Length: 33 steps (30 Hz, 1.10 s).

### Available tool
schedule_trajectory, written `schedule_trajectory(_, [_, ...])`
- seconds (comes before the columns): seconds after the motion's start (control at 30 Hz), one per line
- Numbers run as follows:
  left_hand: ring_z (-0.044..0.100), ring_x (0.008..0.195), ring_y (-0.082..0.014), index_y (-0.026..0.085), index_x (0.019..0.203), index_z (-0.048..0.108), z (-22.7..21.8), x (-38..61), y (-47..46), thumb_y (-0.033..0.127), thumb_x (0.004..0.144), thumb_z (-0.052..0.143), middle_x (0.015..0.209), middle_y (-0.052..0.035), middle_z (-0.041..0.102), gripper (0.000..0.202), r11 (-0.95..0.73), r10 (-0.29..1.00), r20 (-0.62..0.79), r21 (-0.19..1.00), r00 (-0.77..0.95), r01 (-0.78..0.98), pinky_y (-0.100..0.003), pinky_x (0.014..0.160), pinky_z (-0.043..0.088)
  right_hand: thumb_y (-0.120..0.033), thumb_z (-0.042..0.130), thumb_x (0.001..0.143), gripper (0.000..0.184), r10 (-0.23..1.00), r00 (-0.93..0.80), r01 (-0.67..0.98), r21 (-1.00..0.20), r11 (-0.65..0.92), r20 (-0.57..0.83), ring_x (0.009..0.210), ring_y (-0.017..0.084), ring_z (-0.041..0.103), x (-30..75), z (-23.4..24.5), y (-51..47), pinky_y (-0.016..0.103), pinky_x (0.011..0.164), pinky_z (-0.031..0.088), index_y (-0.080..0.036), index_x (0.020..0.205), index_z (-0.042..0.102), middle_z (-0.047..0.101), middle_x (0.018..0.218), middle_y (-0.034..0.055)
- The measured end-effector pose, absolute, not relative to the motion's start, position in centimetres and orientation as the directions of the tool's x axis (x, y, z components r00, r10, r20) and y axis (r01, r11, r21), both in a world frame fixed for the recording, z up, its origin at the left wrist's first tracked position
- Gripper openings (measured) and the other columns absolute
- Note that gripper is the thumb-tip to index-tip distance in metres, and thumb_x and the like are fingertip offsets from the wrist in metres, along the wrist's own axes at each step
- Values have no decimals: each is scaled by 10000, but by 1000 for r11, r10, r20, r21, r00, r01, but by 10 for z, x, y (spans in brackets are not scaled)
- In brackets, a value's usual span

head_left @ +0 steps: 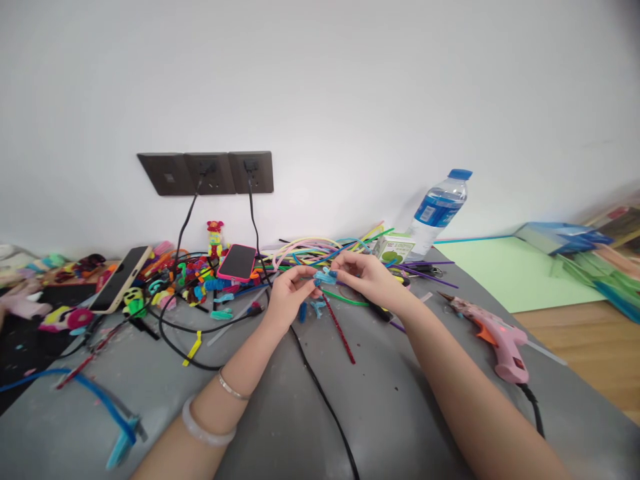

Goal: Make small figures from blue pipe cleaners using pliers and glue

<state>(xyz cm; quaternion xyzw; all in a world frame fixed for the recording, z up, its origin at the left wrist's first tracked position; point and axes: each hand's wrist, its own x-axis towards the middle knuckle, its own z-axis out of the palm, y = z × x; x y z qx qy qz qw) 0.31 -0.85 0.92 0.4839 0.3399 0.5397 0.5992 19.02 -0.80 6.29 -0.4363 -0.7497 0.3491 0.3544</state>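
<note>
My left hand (pixel 290 290) and my right hand (pixel 367 277) meet over the middle of the grey table (pixel 390 400). Both pinch a small blue piece, a clip wrapped in blue pipe cleaner (pixel 326 275), held between the fingertips just above the table. A red glittery pipe cleaner (pixel 339 328) lies on the table right under the hands. A second blue clip (pixel 317 307) lies beside it. My left wrist wears two bracelets.
A pink glue gun (pixel 493 337) lies to the right, its black cord trailing off. A pile of coloured pipe cleaners (pixel 320 250), a water bottle (pixel 440 207), a small green carton (pixel 394 249), two phones (pixel 237 262) on chargers and small craft figures crowd the far side.
</note>
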Motion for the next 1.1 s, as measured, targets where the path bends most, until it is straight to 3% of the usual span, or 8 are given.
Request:
schedule_trajectory(0.63, [679,671,-159,153,900,680,8,3,-8,389,659,804,770,-32,702,359,-59,976,118,951,181,-302,-275,625,572,-374,629,820,207,907,-365,308,-893,329,208,609,120,435,191,56,-4,256,569,341,-169,811,606,525,693,-11])
schedule_trajectory(1.1, [661,799,-175,161,891,698,6,3,-8,394,678,800,879,-61,712,332,-130,964,189,949,187,-288,-306,727,571,-454,712,772,318,904,-397,113,-968,222,161,673,118,512,188,54,-2,253,638,409,-176,817,565,559,766,-4])
